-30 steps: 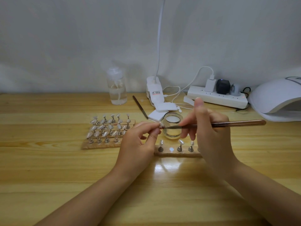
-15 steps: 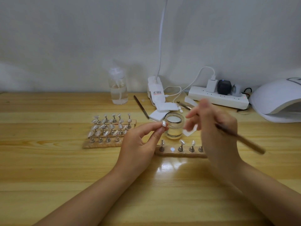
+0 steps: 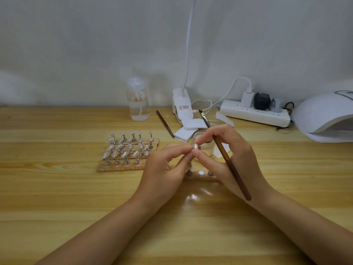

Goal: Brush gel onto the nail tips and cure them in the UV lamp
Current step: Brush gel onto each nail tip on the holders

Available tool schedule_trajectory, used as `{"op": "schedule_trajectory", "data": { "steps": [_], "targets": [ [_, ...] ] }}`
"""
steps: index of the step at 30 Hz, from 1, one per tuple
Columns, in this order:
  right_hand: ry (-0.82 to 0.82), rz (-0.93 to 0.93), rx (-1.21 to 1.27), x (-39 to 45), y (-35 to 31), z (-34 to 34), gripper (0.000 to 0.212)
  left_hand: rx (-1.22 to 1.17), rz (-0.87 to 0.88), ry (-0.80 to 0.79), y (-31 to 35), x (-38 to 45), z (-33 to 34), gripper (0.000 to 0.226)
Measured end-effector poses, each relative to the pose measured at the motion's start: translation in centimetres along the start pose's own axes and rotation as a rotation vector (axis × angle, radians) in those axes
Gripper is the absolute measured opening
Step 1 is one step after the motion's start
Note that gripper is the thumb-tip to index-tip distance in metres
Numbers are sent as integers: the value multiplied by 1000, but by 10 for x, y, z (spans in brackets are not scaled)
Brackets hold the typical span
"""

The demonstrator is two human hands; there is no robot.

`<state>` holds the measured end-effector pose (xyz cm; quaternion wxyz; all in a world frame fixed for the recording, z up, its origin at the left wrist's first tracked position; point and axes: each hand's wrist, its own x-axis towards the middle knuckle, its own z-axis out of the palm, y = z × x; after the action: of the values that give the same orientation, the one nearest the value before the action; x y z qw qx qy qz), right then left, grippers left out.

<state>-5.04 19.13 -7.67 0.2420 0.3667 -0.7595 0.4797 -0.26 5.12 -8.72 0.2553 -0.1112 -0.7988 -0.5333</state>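
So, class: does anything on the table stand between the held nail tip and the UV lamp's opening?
Nothing visible does: from the small glossy nail tip rightward to the white domed UV lamp, the wooden table looks bare.

Two forearms enter from the lower edge, each bare from wrist to frame border, with no sleeve visible. The left hand [image 3: 162,175] and right hand [image 3: 235,161] are ungloved. Fingers [image 3: 179,151] are slender, with short nails.

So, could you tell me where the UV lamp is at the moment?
In the head view the white UV lamp sits at the far right of the wooden table, just right of the power strip, against the wall.
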Motion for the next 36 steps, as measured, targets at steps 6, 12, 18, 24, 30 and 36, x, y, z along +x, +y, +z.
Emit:
{"op": "schedule_trajectory", "data": {
  "steps": [6,12,18,24,30,36],
  "targets": [
    [40,72,57,2,-1,-11,37,21,-81,-121,-1,-1,-2,42],
    [-32,52,-4,-14,11,-19,30,182,-83,-259,-7,-4,-1,53],
    [-109,55,14,-17,13,-16,29,174,-120,-266,-14,-3,0,48],
    [-178,75,-1,-17,15,-14,27,153,-126,-261,-16,-1,0,46],
    [-190,80,-16,-18,14,-15,25,153,-124,-259,-16,-1,0,47],
    [-219,43,-38,-17,17,-23,28,151,-140,-250,-15,-2,0,46]
  ]
}}
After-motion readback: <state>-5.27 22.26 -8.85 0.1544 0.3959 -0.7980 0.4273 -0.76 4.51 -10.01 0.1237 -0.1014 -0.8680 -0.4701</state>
